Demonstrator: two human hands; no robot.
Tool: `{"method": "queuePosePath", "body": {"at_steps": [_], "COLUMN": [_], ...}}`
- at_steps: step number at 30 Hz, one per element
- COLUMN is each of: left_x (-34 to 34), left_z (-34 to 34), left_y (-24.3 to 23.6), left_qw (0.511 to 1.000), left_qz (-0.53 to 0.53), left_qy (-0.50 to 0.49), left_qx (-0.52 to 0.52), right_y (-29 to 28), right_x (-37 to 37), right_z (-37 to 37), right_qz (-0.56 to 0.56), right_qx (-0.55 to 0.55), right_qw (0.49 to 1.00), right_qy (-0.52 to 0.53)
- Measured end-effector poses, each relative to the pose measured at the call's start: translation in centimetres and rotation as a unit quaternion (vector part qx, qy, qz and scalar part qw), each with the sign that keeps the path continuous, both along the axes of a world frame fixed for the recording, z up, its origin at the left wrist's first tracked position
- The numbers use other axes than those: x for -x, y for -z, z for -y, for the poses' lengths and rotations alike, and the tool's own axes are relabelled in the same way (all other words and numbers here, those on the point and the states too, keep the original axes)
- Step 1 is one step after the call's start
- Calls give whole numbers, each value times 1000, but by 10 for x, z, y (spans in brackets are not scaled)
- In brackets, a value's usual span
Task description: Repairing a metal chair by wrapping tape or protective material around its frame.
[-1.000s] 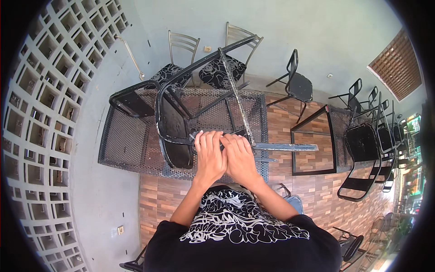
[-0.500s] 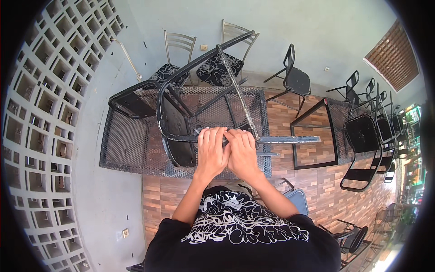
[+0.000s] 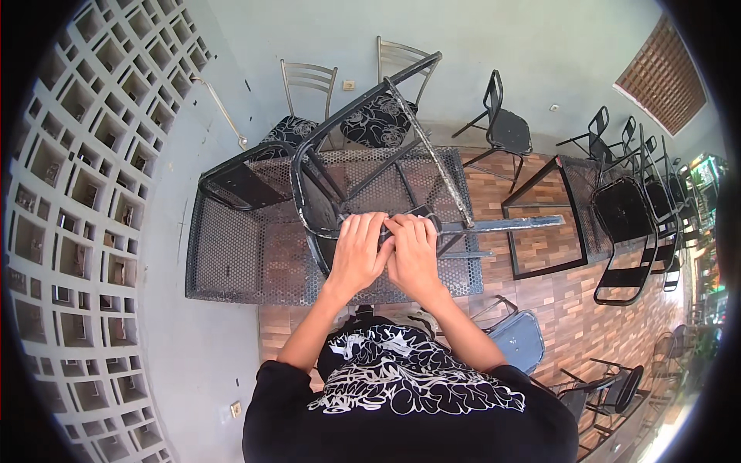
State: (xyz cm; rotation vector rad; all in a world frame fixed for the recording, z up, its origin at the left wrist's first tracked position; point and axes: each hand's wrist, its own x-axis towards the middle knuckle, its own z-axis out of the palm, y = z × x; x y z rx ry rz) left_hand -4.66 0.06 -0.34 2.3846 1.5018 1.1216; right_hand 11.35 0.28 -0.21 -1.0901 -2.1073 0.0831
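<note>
A black metal folding chair (image 3: 318,185), its paint chipped, lies tipped on a perforated metal table (image 3: 231,270), with worn legs sticking out up and to the right. My left hand (image 3: 360,251) and my right hand (image 3: 413,251) are side by side at the chair's frame tube, thumbs close together. Both are closed, fingers curled over the far side of the tube and the index fingertips nearly touching. Whether the fingertips also pinch something small is hidden. Just beyond my right fingers shows a dark part I cannot make out.
Another black chair (image 3: 243,185) leans at the table's left end. Two chairs with patterned seats (image 3: 378,123) and a black chair (image 3: 508,133) stand by the wall. At right are a black metal frame (image 3: 511,239) and several folding chairs (image 3: 621,208); a blue-grey chair (image 3: 519,339) is near me.
The view has shifted slightly, so the table and chair sit further right in it. The chair looks tilted a little differently; both hands keep their place on its frame.
</note>
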Motion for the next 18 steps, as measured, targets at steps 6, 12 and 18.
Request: {"method": "queuePosePath", "body": {"at_steps": [6,12,18], "left_x": [24,50,65], "left_z": [3,5,4], "left_y": [6,10,13], "left_qw": [1000,1000,999], "left_qz": [18,25,34], "left_qy": [-15,-17,-1], "left_qx": [-6,-6,-11], "right_y": [6,11,16], "right_x": [28,55,71], "right_z": [0,1,3], "right_qz": [2,-10,0], "right_qx": [0,-8,-5], "right_qw": [1000,1000,1000], "right_qy": [1,-9,-3]}}
